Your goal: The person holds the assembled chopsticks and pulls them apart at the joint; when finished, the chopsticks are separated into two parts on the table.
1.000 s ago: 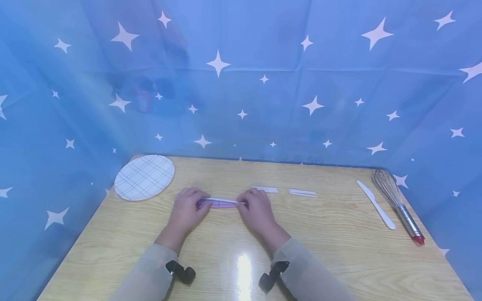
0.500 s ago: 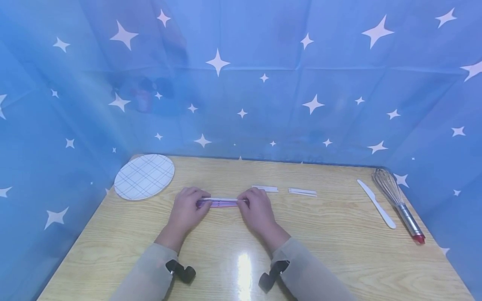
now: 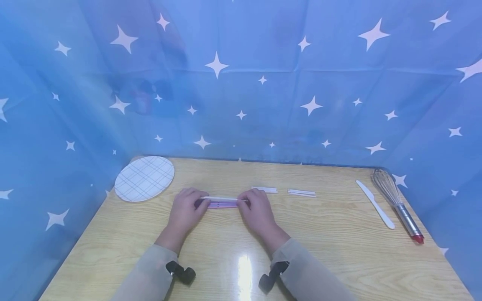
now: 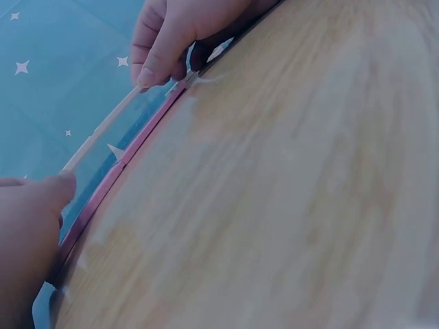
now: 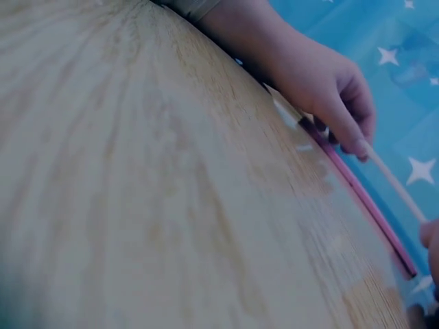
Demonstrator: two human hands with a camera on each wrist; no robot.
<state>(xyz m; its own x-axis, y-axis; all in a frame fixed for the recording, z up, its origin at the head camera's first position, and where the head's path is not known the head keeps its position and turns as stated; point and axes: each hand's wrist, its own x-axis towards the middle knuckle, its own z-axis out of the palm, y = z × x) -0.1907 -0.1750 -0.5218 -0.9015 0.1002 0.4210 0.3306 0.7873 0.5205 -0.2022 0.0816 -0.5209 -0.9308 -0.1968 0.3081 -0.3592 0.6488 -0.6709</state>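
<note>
My left hand (image 3: 186, 213) and right hand (image 3: 257, 212) pinch a thin white stick (image 3: 223, 198) between thumb and fingers, one near each end. The stick (image 4: 103, 130) spans the gap between the hands, raised a little above the table in both wrist views. Just below it on the tabletop lies a slim pink and purple piece (image 3: 222, 205) with dark ends, running the same way. In the right wrist view this pink piece (image 5: 357, 188) shows as a flat bar. Its outer ends are partly hidden by the hands in the head view.
Behind the right hand lie two small groups of white sticks (image 3: 301, 192). A round checked board (image 3: 144, 179) is at the back left. To the right are a white knife (image 3: 375, 205) and a whisk (image 3: 397, 204) on the wooden table (image 3: 339, 259). A starry blue cloth (image 3: 241, 92) stands behind.
Both hands stay nearly in place with the white stick. The left hand's fingers have shifted very slightly left, showing a little more of the stick's left part. The head view tilts slightly.
</note>
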